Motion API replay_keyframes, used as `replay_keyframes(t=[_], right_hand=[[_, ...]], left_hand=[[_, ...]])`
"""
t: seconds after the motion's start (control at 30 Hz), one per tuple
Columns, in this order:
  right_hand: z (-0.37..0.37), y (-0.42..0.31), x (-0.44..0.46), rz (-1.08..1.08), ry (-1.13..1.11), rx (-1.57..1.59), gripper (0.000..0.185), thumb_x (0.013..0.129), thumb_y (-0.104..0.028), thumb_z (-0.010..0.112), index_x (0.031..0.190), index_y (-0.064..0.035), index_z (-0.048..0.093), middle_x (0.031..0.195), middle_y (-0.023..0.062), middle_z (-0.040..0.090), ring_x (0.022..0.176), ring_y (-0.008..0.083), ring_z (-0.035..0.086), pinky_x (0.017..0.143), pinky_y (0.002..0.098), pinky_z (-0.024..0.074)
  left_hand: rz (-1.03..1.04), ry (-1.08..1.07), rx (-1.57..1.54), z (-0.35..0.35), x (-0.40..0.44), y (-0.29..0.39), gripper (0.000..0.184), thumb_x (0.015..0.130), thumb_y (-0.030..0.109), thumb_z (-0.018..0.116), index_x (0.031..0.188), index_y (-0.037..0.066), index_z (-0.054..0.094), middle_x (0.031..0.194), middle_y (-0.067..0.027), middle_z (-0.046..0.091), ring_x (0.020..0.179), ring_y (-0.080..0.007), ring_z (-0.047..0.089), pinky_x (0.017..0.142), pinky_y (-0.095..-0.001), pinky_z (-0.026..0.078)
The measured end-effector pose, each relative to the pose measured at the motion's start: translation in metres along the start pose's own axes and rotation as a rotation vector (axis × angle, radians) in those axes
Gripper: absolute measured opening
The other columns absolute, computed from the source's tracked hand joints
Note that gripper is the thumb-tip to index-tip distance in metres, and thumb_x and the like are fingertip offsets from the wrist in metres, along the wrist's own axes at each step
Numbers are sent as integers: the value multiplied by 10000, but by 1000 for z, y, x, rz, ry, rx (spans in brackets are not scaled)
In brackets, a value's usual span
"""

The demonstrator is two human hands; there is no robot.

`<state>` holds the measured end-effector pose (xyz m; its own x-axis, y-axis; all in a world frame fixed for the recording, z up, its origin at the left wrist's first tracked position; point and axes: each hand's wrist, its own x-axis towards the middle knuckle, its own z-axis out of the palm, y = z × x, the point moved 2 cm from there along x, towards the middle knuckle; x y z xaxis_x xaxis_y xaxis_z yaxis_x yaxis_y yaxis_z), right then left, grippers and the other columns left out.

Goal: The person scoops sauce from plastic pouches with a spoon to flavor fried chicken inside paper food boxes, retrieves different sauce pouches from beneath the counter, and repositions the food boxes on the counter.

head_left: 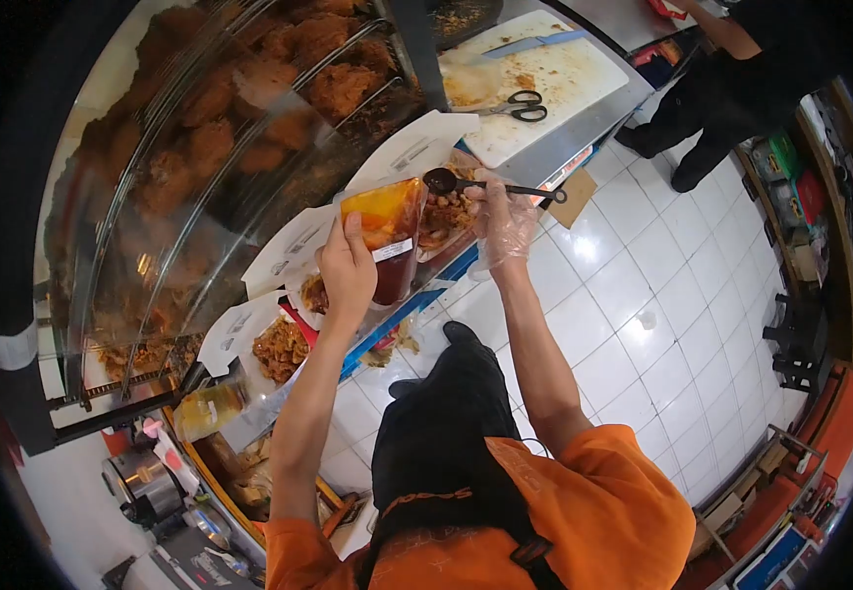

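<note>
My bare left hand (348,270) is wrapped round a clear container (394,258) of red-orange sauce, tilted over the counter. My right hand (507,224), in a clear plastic glove, grips the handle of a black spoon (442,182), whose bowl is at the container's upper right edge and holds dark sauce. Beneath and beside the spoon lies an open paper box with chopped fried food (443,218). Another open box with fried pieces (280,350) stands at the lower left, with something red at its edge. A third box is partly hidden behind my left hand.
A glass display case (210,147) with fried pieces fills the left. Black-handled scissors (520,106) and a knife (534,41) lie on a white cutting board (584,84). Another person (731,88) in dark clothes stands at the upper right. Shelves and a black stool (798,339) are at the right.
</note>
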<state>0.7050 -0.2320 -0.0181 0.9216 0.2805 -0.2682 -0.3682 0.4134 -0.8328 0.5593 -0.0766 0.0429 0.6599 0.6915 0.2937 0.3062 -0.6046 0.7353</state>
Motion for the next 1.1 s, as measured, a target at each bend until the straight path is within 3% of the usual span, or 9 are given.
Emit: replay_keyframes(t=[0.07,0.47,0.77,0.97,1.1], right_hand=[[-3,3,-1,21,10,-22,269,977,-279,616,1085,-37,659,818,76,710,600,71,557,454,207,370],[-11,13,3,50,-20,-10,283,981,-291,611,1091,-31,638,841,83,716,593,77,578,452,218,384],[-14,19,5,43,9,16,279,986,-270,597,1077,-12,655,827,79,713,584,78,579,453,217,400],[-16,14,7,7,59,-16,279,995,-252,580,1058,16,620,851,116,714,589,109,600,440,230,419],[-33,25,20,-67,83,-92,279,998,-248,575,1079,10,644,851,108,720,609,118,619,470,234,445]], left_hand=[[81,5,53,4,6,11,353,1045,270,443,979,-28,619,725,-248,631,680,-443,618,628,-452,483],[32,-146,184,14,16,20,313,1024,218,451,1057,-41,625,796,-302,636,768,-485,623,674,-520,493],[77,-157,204,15,16,28,280,1018,195,467,946,-43,597,753,-304,617,747,-501,605,627,-532,471],[6,-131,110,13,8,22,332,1039,242,447,987,-44,608,793,-301,633,766,-478,611,658,-473,486],[-35,99,-15,2,-6,21,414,1055,314,429,1004,-56,606,794,-215,672,723,-310,649,700,-380,491]])
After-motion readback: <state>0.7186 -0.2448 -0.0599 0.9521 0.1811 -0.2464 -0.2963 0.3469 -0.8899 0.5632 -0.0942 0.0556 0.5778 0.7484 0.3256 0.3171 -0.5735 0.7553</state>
